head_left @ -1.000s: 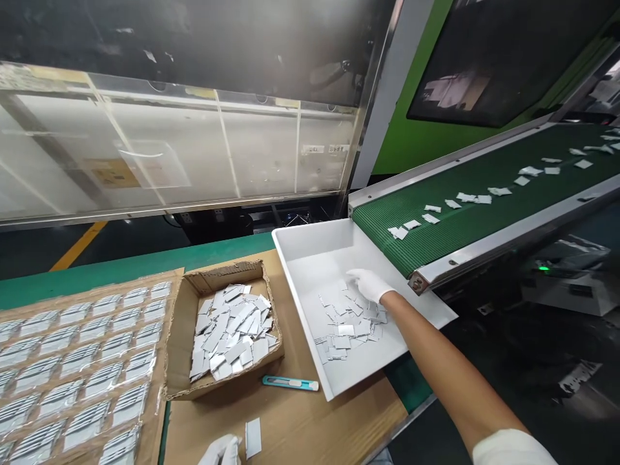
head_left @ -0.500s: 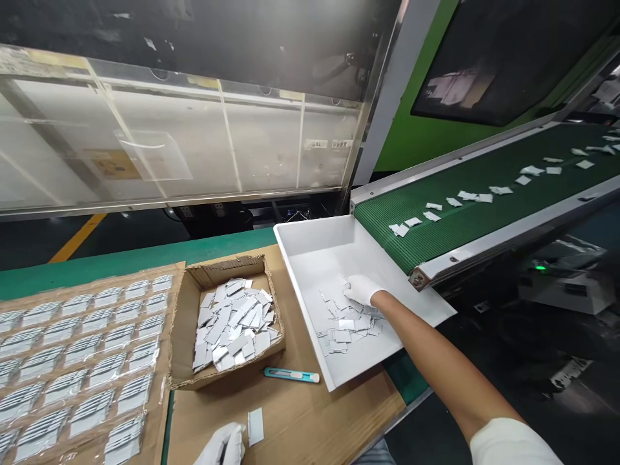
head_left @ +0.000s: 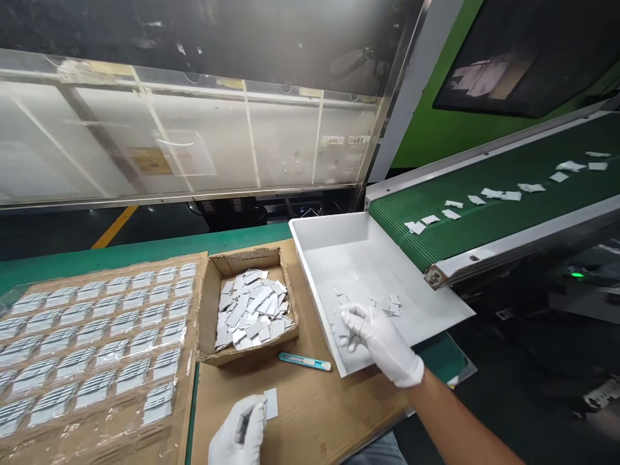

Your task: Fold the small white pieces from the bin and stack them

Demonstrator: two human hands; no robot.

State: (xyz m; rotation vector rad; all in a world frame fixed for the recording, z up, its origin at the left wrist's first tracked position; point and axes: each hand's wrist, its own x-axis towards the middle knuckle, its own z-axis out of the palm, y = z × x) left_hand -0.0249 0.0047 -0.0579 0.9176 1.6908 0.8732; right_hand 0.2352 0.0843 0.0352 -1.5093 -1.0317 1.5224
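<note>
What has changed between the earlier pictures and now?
The right hand has drawn back, from the middle of the white tray to its near edge; whether it holds anything is unclear. The left hand has moved forward, its fingers now right at the flat white piece. The view has shifted slightly. The cardboard box and turquoise cutter stayed in place.

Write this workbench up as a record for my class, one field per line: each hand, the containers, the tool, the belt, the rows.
Left hand: white-gloved left hand, fingertips at the edge of a flat pale rectangular piece; grip unclear
Right hand: white-gloved right hand, over a white plastic tray; grip unclear
Box: open brown cardboard box, holding heaped pale pieces
Tool: slim turquoise cutter, lying beside the tray
Belt: green ribbed conveyor belt, carrying scattered pale pieces
Rows: pale stacks with clear plastic film
</note>
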